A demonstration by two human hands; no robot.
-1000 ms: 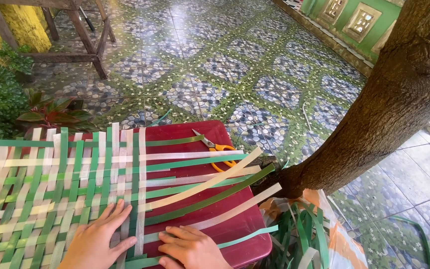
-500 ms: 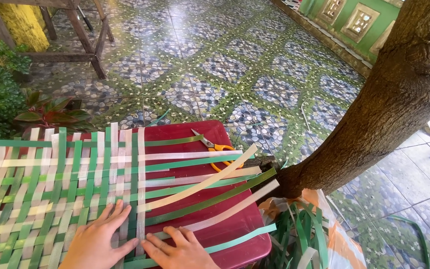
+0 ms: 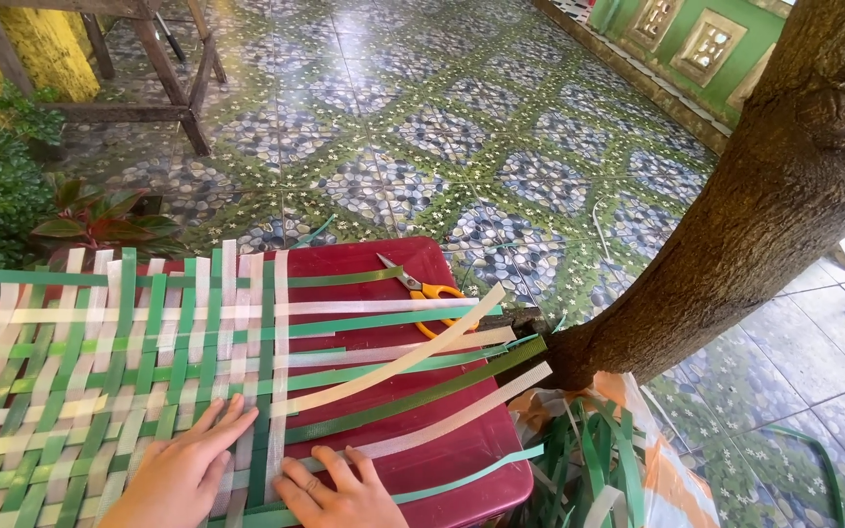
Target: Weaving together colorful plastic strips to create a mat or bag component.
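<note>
A woven mat of green and cream plastic strips (image 3: 119,372) lies across a dark red table (image 3: 442,460). Loose strip ends (image 3: 422,367) fan out to the right over the red top. My left hand (image 3: 183,469) rests flat on the weave near its right edge, fingers spread. My right hand (image 3: 339,489) lies beside it with its fingertips pressing on a cream strip near the table's front. Neither hand grips anything. Orange-handled scissors (image 3: 422,288) lie at the table's far right, apart from both hands.
A thick tree trunk (image 3: 735,215) leans up at the right, close to the table corner. A bundle of green strips in a bag (image 3: 608,460) sits at its base. Potted plants (image 3: 12,196) stand at left, a wooden bench's legs (image 3: 168,78) behind. The floor is patterned tile.
My right hand has slid slightly left and down along the cream strip. My left hand stays flat on the weave.
</note>
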